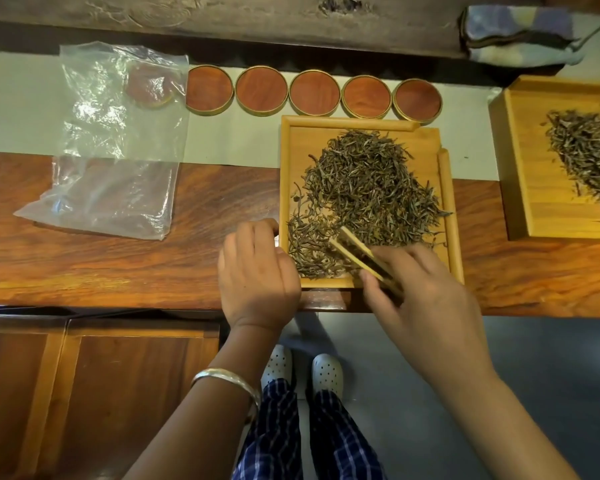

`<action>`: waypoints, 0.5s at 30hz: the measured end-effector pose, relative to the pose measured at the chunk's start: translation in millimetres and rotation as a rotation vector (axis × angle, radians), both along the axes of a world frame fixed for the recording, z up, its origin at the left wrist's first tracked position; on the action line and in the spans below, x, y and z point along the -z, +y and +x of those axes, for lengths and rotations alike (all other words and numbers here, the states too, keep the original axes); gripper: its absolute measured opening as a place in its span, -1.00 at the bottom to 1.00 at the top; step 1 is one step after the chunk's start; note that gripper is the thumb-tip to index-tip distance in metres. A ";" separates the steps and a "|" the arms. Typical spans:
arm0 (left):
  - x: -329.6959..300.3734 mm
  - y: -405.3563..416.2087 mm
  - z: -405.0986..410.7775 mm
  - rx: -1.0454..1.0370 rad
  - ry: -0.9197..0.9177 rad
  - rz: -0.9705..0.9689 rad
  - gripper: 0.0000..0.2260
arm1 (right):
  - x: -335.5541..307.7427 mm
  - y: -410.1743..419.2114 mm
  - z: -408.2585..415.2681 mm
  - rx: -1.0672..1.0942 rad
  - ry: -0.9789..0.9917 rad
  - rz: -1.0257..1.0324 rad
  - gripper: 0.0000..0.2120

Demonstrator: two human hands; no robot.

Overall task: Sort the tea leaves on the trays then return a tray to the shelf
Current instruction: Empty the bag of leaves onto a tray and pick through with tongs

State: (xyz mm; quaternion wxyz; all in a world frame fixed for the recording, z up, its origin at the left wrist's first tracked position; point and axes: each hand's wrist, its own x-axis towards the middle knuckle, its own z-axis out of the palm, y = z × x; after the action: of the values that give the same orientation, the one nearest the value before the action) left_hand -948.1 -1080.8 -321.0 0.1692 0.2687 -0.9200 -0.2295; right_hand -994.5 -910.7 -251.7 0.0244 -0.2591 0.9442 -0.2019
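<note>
We are gripping tongs in our right hand, tips in the leaves. Our left hand, fingers curled, is steadying the tray at its 8 o'clock corner; we should be picking lightly, few leaves per pinch.

A single head-worn wide-angle camera looks steeply down from above the standing person, facing forward across the wooden table. It sits close: the forearms enter from 6 o'clock, and the shoes appear directly beneath. The near tray lies just right of centre; a second tray is cut off at 3 o'clock. Straight lines bow toward the edges. No second view overlaps.
</note>
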 end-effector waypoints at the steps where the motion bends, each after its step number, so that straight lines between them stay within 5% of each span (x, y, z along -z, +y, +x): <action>1: 0.5 -0.1 0.1 -0.004 -0.006 0.002 -0.84 | -0.5 7.6 -1.7 0.030 0.007 0.002 -0.76; 15: 1.7 0.4 -0.2 -0.008 -0.041 0.021 -0.82 | 0.6 24.6 -4.0 0.046 -0.018 0.035 -0.76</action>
State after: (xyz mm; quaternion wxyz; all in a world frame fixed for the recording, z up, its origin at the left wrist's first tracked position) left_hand -948.3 -1080.4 -322.7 0.1484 0.2789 -0.9197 -0.2331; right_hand -998.5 -886.2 -252.4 0.0327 -0.2349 0.9531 -0.1882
